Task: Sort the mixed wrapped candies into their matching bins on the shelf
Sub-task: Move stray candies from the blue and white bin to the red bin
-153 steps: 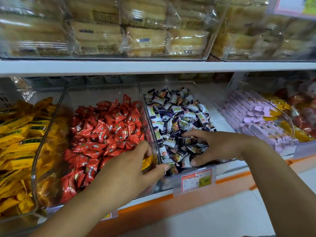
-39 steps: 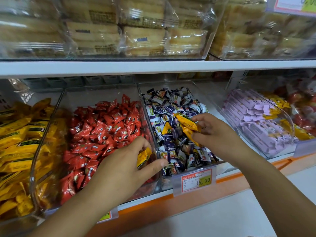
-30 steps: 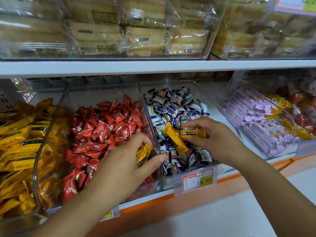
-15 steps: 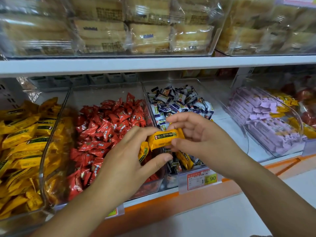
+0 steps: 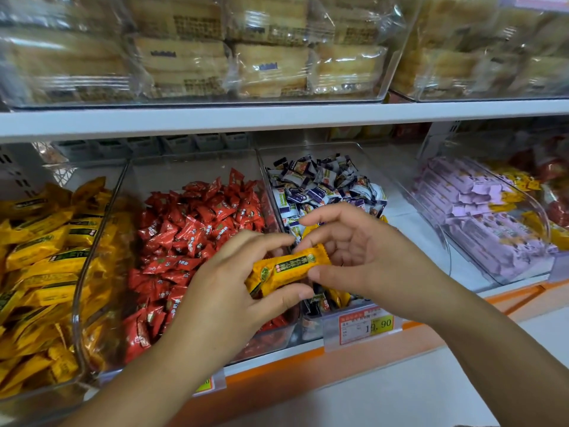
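Note:
Both hands meet over the wall between the red-candy bin (image 5: pixel 278 334) and the blue-and-white candy bin (image 5: pixel 314 326). My left hand (image 5: pixel 228 297) grips a yellow wrapped candy (image 5: pixel 288 268) between fingers and thumb, with more yellow wrapper tucked under it. My right hand (image 5: pixel 363 260) still pinches that candy's right end, thumb below and fingers curled above. Another yellow candy (image 5: pixel 338 298) lies among the blue-and-white candies (image 5: pixel 320 186) under my right hand. The yellow-candy bin (image 5: pixel 77 306) stands at the far left, beside the red candies (image 5: pixel 191 229).
A curved clear bin (image 5: pixel 542 217) of purple wrapped bars with a few yellow pieces stands to the right. A price tag (image 5: pixel 365 326) hangs on the orange shelf edge. The shelf board above (image 5: pixel 277 117) carries clear boxes of packaged cakes.
My right hand picked yellow candies out of the blue-and-white bin and carried one left to my left hand, which rose to take it. The camera view shifted slightly closer.

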